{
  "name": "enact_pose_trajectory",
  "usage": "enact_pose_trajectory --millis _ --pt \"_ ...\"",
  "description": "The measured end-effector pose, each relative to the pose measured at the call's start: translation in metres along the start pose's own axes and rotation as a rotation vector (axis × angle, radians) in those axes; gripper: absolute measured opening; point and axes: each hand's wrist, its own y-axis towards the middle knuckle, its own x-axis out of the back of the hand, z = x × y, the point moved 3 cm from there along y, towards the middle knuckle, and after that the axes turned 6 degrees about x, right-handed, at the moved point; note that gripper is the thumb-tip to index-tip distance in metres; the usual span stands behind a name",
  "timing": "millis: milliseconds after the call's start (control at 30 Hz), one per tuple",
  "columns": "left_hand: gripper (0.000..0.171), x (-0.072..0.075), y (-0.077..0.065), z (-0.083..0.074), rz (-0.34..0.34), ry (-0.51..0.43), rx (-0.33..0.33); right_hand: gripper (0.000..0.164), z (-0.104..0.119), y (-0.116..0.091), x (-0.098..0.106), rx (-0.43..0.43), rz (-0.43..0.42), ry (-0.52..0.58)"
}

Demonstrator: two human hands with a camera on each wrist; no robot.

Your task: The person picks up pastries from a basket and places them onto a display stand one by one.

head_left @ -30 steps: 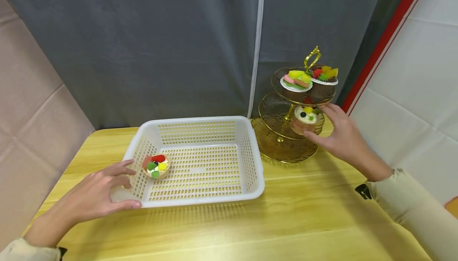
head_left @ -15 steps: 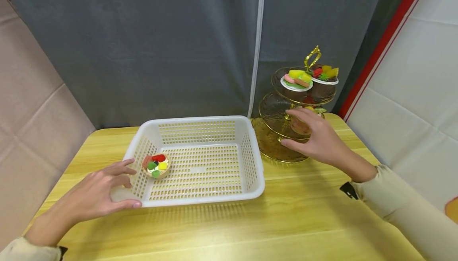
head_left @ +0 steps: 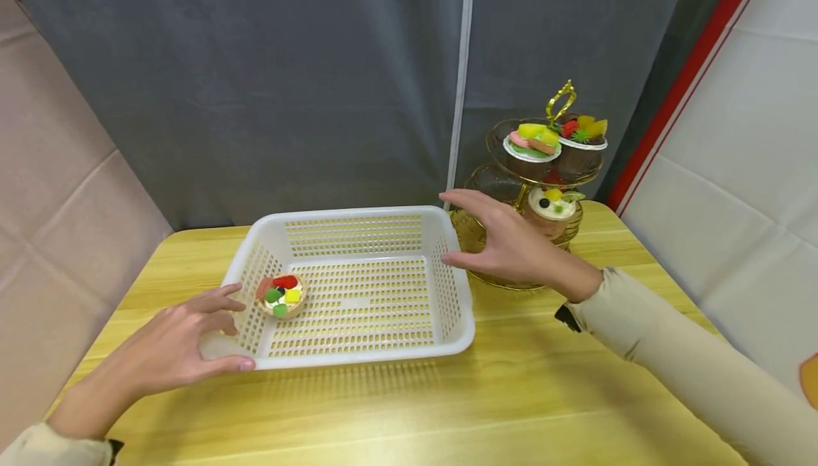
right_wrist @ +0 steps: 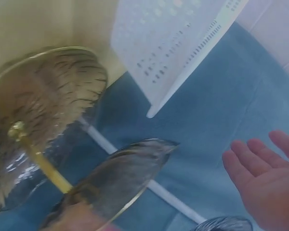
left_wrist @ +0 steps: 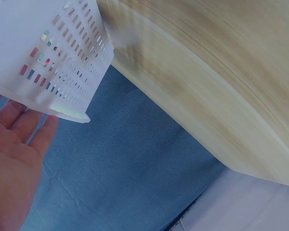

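Observation:
My left hand [head_left: 175, 342] is at the near left corner of a white plastic basket [head_left: 358, 359], with its fingers by the left rim and its thumb at the front rim. Inside the basket, near the left wall, lies a fruit tart [head_left: 281, 297]. My right hand [head_left: 511, 242], holding nothing, is beside the basket's right rim with thumb and fingers spread apart. Behind it stands a three-tier cake stand [head_left: 511, 285] with gold edging. The middle tier bears a cream-topped cupcake [head_left: 552, 204]. Two fruit-topped cupcakes, one with yellow pieces [head_left: 532, 143] and one with red berries [head_left: 583, 132], sit on the top tier.
The wooden table [head_left: 409, 409] reaches toward me in front of the basket. A grey curtain [head_left: 307, 96] hangs behind it. Pale panels flank both sides, the right one [head_left: 754, 132] edged with a red stripe.
My right hand has drawn away from the cream-topped cupcake and moved left toward the basket, carrying nothing. That cupcake stays on the middle tier. My left hand keeps its place.

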Motion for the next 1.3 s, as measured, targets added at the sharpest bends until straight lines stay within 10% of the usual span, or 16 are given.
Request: enact_pose_trajectory --millis 1300 --pt "0.039 0.001 0.0 -0.002 0.004 -0.017 0.017 0.09 0.046 0.087 -0.068 0.114 0.302 0.094"
